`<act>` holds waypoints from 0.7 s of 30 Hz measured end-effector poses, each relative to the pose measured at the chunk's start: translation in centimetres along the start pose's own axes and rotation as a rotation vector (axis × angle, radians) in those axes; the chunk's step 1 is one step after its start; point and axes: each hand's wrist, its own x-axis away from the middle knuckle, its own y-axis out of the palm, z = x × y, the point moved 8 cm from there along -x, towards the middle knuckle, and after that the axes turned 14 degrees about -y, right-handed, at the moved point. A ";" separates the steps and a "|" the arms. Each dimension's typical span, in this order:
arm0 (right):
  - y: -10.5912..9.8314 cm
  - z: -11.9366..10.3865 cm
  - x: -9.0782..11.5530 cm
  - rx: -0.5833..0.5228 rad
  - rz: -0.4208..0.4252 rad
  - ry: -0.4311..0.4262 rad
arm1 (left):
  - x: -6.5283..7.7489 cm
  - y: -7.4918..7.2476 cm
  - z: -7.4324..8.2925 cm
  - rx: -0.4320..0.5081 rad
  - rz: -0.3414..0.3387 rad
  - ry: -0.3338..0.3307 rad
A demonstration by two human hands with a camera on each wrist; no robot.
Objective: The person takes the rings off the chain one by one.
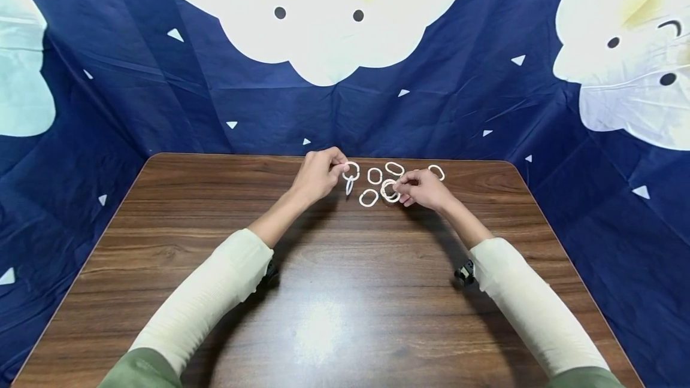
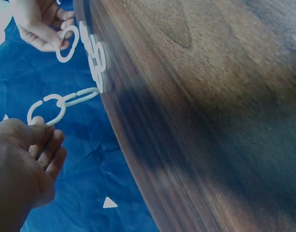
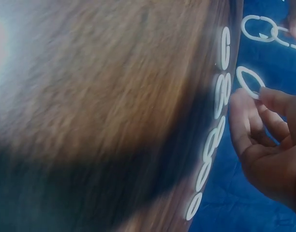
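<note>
My left hand pinches a white oval chain link between thumb and fingertips, near the table's far edge. A second white link hooks through it and hangs below in the head view. Small gaps show in both links. To the right, my right hand holds a single white link by its end, between thumb and fingers. In the head view this link overlaps another ring beneath it. The two hands are a short way apart, with loose links between them.
Several loose white links lie on the table near its far edge, among them one at the front and one close to my left hand. The brown wooden table meets a blue cloth backdrop with white cloud shapes.
</note>
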 end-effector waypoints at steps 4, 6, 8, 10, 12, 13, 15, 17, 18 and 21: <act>-0.3 0.7 0.6 0.017 -0.008 0.021 | 0.0 0.0 0.0 0.009 -0.008 -0.004; -0.5 1.0 0.9 0.026 -0.014 0.036 | 0.0 0.0 0.1 0.013 -0.009 -0.005; -0.6 1.4 1.1 0.034 -0.021 0.051 | 0.0 -0.1 0.1 0.011 -0.007 -0.007; -0.7 1.8 1.4 0.041 -0.024 0.074 | 0.0 -0.1 0.0 0.007 -0.006 -0.007; -0.8 2.3 1.6 0.044 -0.024 0.100 | 0.0 -0.1 0.0 0.005 -0.007 -0.007; -1.0 2.5 1.8 0.049 -0.026 0.110 | 0.0 -0.1 0.1 0.003 -0.009 -0.007; -1.2 2.9 2.2 0.050 -0.031 0.130 | -0.1 -0.1 0.1 0.003 -0.011 -0.007; -1.5 3.2 2.4 0.055 -0.037 0.139 | -0.1 -0.1 0.1 0.004 -0.012 -0.010; -1.6 3.3 2.5 0.058 -0.042 0.143 | -0.1 -0.2 0.1 0.003 -0.013 -0.010; -1.7 3.5 2.8 0.061 -0.045 0.157 | 0.0 -0.2 0.2 0.001 -0.012 -0.010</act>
